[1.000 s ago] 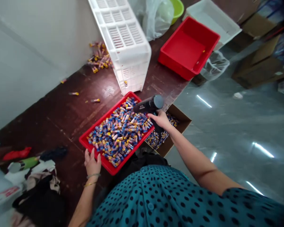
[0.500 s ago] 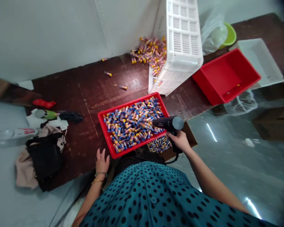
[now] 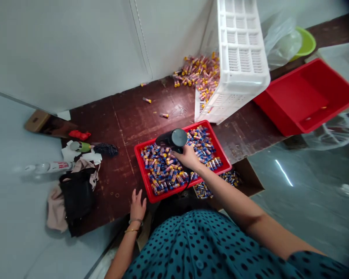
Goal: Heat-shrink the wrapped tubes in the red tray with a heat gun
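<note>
Overhead, the right hand is gripping the handle of one black heat gun, fingers clamped around it, and is holding it just above a red tray heaped with small blue, red and yellow tubes, too many to count. The gun's round rear end is facing the camera and its barrel is pointing toward the tray's left half. The left hand is lying flat and empty, fingers spread, on the dark brown tabletop just beside the tray's near left corner; two thin bangles are circling its wrist. One open cardboard box, holding more of the same tubes, is sitting below the table edge, tucked under the tray's right end. Beyond the tray, one white slatted crate is standing on end, with a loose pile of yellow-capped tubes lying against the wall behind it and three stray tubes scattered on the tabletop nearby. To the right, a second red tray is sitting almost bare beside a clear plastic bag and one green bowl. At the table's left end, a black bag, one clear bottle and some cloths are lying in a heap.
</note>
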{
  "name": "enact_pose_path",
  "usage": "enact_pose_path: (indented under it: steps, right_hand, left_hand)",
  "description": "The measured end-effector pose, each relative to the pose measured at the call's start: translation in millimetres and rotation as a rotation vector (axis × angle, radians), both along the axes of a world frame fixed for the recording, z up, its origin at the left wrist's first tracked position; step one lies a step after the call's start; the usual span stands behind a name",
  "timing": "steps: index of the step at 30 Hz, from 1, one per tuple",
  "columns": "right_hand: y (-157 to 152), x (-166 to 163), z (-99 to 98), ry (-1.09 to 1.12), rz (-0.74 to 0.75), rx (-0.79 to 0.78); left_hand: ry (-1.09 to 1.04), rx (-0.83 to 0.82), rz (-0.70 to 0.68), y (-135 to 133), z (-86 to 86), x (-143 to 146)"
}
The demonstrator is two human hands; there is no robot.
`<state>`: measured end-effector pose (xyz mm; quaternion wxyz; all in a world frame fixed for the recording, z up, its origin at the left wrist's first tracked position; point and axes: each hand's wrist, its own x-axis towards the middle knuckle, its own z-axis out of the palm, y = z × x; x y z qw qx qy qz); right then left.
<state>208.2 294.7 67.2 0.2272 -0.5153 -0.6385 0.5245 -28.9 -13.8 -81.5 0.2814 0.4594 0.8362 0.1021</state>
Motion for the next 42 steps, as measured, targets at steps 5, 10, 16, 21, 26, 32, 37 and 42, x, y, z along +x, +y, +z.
enact_pose_path:
  steps: [5,10,16,21,26,32,37,42]
  right_hand:
    - [26,34,9.7,-0.051,0.034,0.087]
    - [62,114,5.8,-0.274,-0.471,0.136]
    - [55,216,-5.7,-0.158,-0.697,0.029]
    - [15,229,-9.6,-0.125,-0.772,0.084]
    - [-41,240,-6.5,-0.049,-0.792,0.0]
    - [-96,285,-9.6,-0.037,-0.991,-0.181]
    - [-103,282,-12.2,0.047,-0.982,-0.279]
    - [-49,255,-17.1,-0.045,-0.849,-0.055]
  left_hand:
    - [0.041,-0.099,-0.072,25,0.5,1]
    - [0.176,-0.011,-0.158,68,2.2,5]
    - [0.087,0.291,-0.536,198,-3.7,45]
    - [0.025,0.376,-0.865,351,-2.7,152]
    - [0.094,0.241,-1.04,459,-16.8,256]
    - [0.201,0.106,-1.172,455,-35.4,271]
    - [0.212,0.194,-1.42,387,-24.7,205]
    - [0.225,0.279,-1.244,327,-1.5,148]
